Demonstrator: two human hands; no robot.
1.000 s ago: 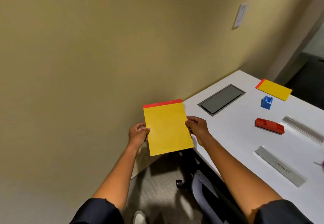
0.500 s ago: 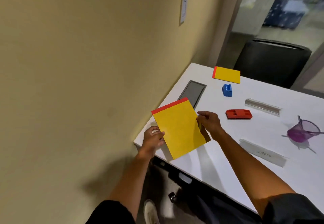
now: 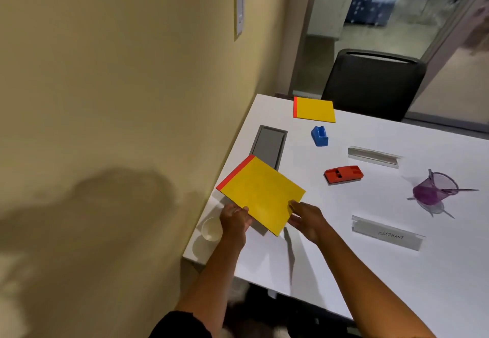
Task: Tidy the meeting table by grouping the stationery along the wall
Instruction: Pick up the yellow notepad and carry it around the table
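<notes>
1. Head view — the pad, yellow with a red binding strip, hangs tilted above the near wall-side corner of the table, its red edge turned toward the wall. It casts a shadow below, so I judge it is not yet down.

2. Left hand: its grip is closed on the pad's near left edge, thumb on top. Right hand: fingers lie at the pad's near right corner, seemingly pinching it, though the underside is hidden.

3. The step in hand looks like setting this pad flat beside the wall. To do it well, level the pad first, then lower the red edge until it runs parallel to the wall and close to it.

4. Watch the cup — a small white one just left of the left hand, near the table's edge. Bringing the pad down there could knock it.

5. The grey hatch lies just beyond the pad; landing short of it keeps the hatch uncovered.

6. Release with both hands only once the pad lies flat, so it doesn't slide.

7. Still spread out: second pad, blue dispenser, red stapler, purple holder, two nameplates.
</notes>
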